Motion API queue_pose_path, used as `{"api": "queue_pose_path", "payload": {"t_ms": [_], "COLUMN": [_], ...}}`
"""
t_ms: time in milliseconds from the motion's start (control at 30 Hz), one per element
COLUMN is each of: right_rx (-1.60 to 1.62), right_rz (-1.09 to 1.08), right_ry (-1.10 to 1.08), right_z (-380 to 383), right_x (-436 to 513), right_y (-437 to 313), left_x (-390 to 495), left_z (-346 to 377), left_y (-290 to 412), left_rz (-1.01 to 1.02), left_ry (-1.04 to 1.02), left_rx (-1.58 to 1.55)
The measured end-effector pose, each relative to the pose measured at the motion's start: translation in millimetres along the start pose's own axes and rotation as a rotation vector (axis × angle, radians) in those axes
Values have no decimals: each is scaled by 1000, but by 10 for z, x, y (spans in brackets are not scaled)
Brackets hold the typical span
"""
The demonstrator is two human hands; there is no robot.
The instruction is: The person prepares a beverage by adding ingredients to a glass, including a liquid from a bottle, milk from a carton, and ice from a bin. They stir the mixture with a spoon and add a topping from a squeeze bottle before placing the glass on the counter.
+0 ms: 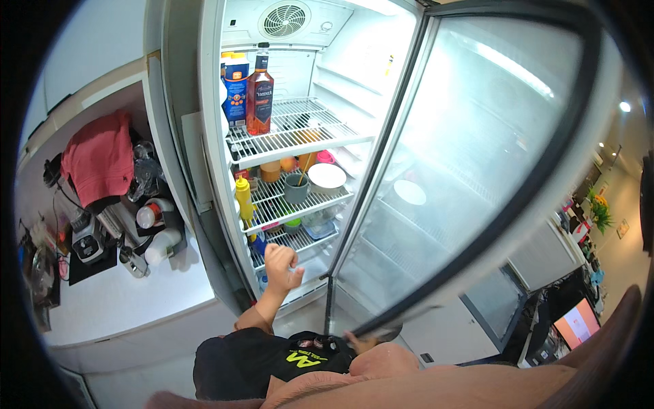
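An upright refrigerator [301, 153] stands before me with its glass door [460, 153] swung out to the right. My left hand [281, 266] hovers in front of the lower shelves, fingers curled and thumb apart, nothing seen in it. Low down, my right hand [360, 342] grips the black-framed door's edge; part of that hand is hidden. On the top wire shelf [306, 135] a bottle of reddish liquor [260, 102] stands beside a blue container [236, 92]. Below are a yellow squeeze bottle [243, 198], a grey mug [296, 189] with a stick in it and a white plate [327, 176].
Left of the refrigerator, a white counter [133, 307] bears a blender base [90, 240], a white bottle [162, 246] and a red cloth [99, 153] draped over something. At right, beyond the door, are a white cabinet [444, 327] and a lit screen [580, 327].
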State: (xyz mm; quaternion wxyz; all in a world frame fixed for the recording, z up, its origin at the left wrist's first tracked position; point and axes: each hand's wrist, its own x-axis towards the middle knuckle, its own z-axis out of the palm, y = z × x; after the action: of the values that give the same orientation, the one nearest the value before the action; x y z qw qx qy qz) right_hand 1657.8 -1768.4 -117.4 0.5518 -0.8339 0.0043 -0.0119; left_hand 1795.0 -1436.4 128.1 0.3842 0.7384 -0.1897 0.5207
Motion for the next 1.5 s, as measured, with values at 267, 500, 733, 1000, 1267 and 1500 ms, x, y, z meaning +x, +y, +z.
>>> {"api": "queue_pose_path", "payload": {"t_ms": [267, 500, 733, 1000, 1267, 1500], "right_rx": [100, 396, 370, 536, 530, 554], "right_rz": [198, 136, 275, 230, 218, 162], "right_ry": [300, 453, 541, 534, 528, 509], "right_z": [-876, -758, -715, -645, -648, -696], "right_x": [218, 228, 225, 193, 164, 185], "right_y": [242, 397, 597, 795, 843, 906], "left_x": [2146, 4295, 4855, 4527, 4616, 4366], "left_z": [381, 358, -123, 11, -61, 516], "left_y": [-996, -1987, -2654, -3000, -2319, -2068], "left_rz": [184, -150, -575, -629, -414, -369], "left_ry": [433, 662, 318, 398, 577, 209], "left_rx": [143, 384, 643, 675, 538, 634]}}
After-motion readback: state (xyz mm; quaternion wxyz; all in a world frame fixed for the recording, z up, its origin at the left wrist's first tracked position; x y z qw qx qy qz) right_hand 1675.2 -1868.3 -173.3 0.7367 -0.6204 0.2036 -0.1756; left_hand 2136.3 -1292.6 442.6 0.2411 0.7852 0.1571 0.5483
